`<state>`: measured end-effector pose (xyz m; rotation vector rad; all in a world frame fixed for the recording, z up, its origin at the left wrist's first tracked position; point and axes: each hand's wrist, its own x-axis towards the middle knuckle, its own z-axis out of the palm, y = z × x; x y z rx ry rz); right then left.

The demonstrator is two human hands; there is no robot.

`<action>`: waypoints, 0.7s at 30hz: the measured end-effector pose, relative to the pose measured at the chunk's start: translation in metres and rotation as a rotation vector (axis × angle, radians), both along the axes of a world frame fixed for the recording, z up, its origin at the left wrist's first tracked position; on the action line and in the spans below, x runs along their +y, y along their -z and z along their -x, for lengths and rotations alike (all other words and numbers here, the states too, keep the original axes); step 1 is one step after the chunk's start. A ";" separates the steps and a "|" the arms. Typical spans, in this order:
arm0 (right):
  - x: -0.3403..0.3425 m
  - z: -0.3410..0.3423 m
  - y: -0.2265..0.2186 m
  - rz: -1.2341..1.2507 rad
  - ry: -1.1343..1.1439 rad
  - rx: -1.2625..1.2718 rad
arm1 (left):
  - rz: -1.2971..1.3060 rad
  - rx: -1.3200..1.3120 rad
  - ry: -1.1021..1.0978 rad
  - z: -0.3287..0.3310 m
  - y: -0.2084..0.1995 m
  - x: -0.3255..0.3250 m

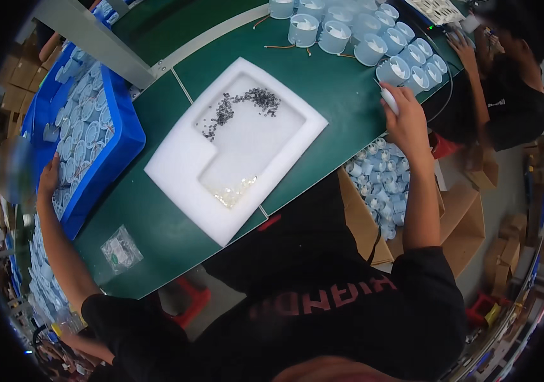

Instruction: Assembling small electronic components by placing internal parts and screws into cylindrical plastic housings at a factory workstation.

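Note:
My right hand (pixel 407 118) is closed around a small white-handled tool (pixel 389 100) with a thin tip. The tip is near a cluster of translucent light-blue cups (pixel 372 49) with white parts inside, at the far right of the green table. My left hand (pixel 49 175) reaches into the left side of a blue bin (pixel 130 124) filled with round light-blue parts (pixel 87 130); its fingers are too small and partly hidden to read. Between my arms lies a white foam tray (pixel 186 184) holding small black pieces (pixel 262 100) and small clear yellowish pieces (pixel 233 191).
A clear plastic bag (pixel 121 250) lies near the table's front left. Below my right arm stands a cardboard box (pixel 364 232) full of light-blue cups. A metal post (pixel 106 44) rises behind the bin. A co-worker (pixel 507 102) sits at the right; their hands are at the table's far end.

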<state>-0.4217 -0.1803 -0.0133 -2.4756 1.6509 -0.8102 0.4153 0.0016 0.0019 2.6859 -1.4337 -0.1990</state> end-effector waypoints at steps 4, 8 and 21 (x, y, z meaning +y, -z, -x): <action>-0.002 -0.007 0.000 0.219 0.234 -0.241 | 0.067 -0.457 -0.189 0.056 -0.029 -0.004; -0.030 0.010 0.006 0.181 0.212 0.007 | 0.614 -0.666 0.238 0.157 -0.078 0.008; 0.063 -0.133 -0.030 -1.611 -0.675 -1.805 | 0.653 1.194 0.680 0.526 -0.033 -0.024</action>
